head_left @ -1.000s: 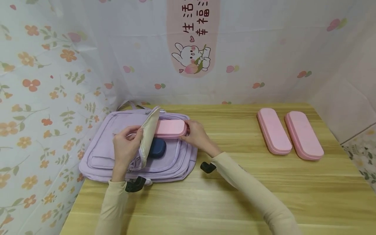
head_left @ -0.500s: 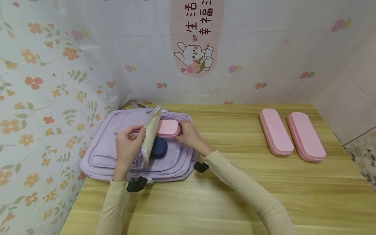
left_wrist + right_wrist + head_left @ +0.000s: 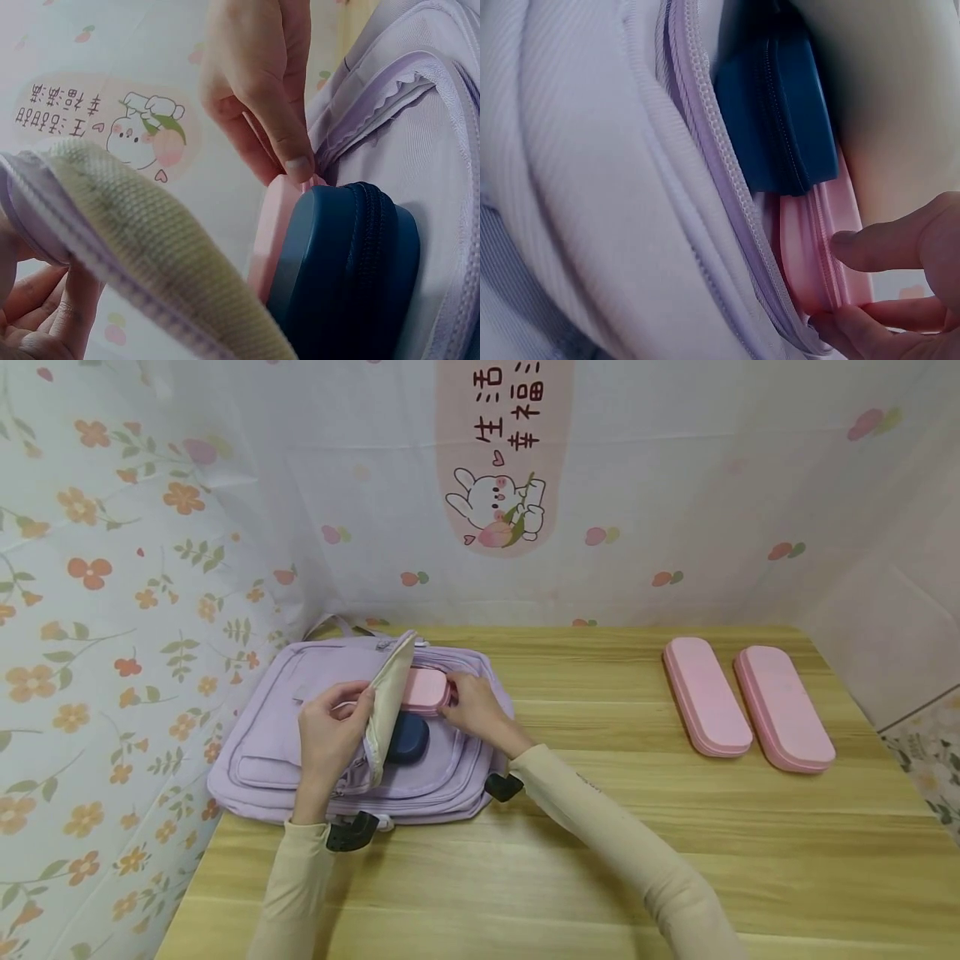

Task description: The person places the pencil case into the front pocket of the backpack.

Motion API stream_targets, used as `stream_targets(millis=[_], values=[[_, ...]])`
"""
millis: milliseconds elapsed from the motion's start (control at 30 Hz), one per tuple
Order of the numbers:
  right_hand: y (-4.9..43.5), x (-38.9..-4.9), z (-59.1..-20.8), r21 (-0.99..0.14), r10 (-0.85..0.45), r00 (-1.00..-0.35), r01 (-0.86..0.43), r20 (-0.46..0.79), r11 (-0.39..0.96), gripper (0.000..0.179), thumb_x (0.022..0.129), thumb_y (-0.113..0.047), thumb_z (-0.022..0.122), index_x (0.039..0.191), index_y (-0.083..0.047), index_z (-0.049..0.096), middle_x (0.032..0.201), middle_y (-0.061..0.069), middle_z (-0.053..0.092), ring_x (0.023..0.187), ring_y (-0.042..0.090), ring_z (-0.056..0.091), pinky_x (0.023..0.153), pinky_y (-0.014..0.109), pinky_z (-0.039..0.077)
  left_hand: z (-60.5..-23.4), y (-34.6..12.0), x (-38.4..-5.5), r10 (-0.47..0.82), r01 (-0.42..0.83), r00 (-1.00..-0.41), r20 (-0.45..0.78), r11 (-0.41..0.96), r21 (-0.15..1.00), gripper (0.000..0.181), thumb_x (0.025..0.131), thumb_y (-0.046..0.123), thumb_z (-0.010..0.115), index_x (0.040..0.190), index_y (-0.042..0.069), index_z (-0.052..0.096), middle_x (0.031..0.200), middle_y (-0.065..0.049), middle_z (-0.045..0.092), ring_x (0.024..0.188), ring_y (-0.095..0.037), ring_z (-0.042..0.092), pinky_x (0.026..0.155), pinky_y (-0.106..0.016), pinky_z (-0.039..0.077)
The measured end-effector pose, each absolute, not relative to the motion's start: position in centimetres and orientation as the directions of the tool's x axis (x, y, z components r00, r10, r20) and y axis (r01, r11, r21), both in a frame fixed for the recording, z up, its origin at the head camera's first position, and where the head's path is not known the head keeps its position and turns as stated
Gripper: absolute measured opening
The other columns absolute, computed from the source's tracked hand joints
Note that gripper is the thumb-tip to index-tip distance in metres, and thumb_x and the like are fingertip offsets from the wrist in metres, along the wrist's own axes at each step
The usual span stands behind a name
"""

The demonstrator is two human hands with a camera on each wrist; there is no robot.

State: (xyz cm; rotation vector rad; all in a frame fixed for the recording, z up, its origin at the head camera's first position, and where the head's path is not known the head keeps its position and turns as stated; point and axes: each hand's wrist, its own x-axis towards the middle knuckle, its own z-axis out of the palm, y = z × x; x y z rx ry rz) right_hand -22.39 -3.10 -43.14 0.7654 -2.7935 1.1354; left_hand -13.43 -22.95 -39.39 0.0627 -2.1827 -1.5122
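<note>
A lilac backpack (image 3: 270,718) lies flat at the table's left, its front pocket unzipped. My left hand (image 3: 330,731) pinches the edge of the pocket flap (image 3: 390,702) and holds it raised, cream lining outward. With thumb and fingers, my right hand (image 3: 480,710) grips the near end of a pink zip case (image 3: 427,689); its far end is hidden under the flap. Beside it, a dark blue zip case (image 3: 408,737) sits partly inside the pocket. The right wrist view shows my thumb against the pink case (image 3: 821,255), below the blue case (image 3: 780,112).
Two more pink cases, one (image 3: 707,697) left of the other (image 3: 783,708), lie on the right of the wooden table (image 3: 600,860). Floral-patterned cloth (image 3: 112,610) hangs along the left and behind the table.
My right hand has moved left, pushing the pink case deeper under the flap, so less of it shows. The left hand still holds the flap up. The head view has shifted slightly.
</note>
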Motion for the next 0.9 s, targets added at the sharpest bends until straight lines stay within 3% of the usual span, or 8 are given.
stream_targets(millis=[267,367,433,567,900], values=[[-2.8,-22.5,-43.4,-0.653,-0.436,-0.878,-0.451,0.2,0.608,0.03,0.083,-0.005,0.075,0.112,0.003,0.068,0.085,0.009,0.064,0.077,0.016,0.051,0.067,0.025,0.041,-39.6,-22.5,-13.6,-0.297,0.232,-0.881,0.369,0.408,0.883,0.016,0.092,0.007,0.07,0.102,-0.005,0.076,0.091,-0.025,0.074,0.064,0.01,0.065,0.058,-0.007,0.05],[-2.5,-22.3,-43.4,-0.695,-0.422,-0.887,-0.425,0.189,0.581,0.031,0.084,-0.005,0.074,0.113,0.004,0.067,0.093,0.013,0.069,0.083,0.02,0.061,0.073,0.027,0.049,-39.6,-22.4,-13.5,-0.302,0.231,-0.879,0.369,0.407,0.884,0.015,0.092,0.006,0.071,0.101,-0.005,0.076,0.091,-0.024,0.074,0.063,0.01,0.065,0.057,-0.007,0.049],[-2.2,-22.2,-43.4,-0.738,-0.412,-0.892,-0.402,0.184,0.542,0.036,0.085,-0.004,0.073,0.118,0.007,0.065,0.104,0.019,0.072,0.095,0.025,0.069,0.084,0.03,0.057,-39.6,-22.4,-13.4,-0.309,0.225,-0.878,0.366,0.408,0.885,0.015,0.092,0.006,0.07,0.101,-0.005,0.076,0.09,-0.024,0.073,0.063,0.01,0.065,0.056,-0.007,0.049],[-1.1,-22.1,-43.1,-0.792,-0.39,-0.902,-0.372,0.185,0.485,0.048,0.088,-0.004,0.072,0.13,0.012,0.057,0.123,0.028,0.067,0.115,0.035,0.068,0.1,0.038,0.055,-39.7,-22.5,-13.3,-0.323,0.216,-0.874,0.364,0.414,0.884,0.015,0.092,0.006,0.07,0.101,-0.005,0.076,0.089,-0.023,0.073,0.061,0.01,0.064,0.054,-0.007,0.048],[2.0,-21.9,-42.6,-0.804,-0.369,-0.908,-0.367,0.199,0.468,0.054,0.09,-0.009,0.073,0.136,0.011,0.054,0.131,0.029,0.063,0.118,0.038,0.066,0.102,0.042,0.054,-39.8,-22.7,-13.3,-0.328,0.218,-0.866,0.379,0.434,0.874,0.015,0.092,0.006,0.071,0.101,-0.005,0.076,0.089,-0.025,0.073,0.062,0.012,0.064,0.056,-0.006,0.048]])
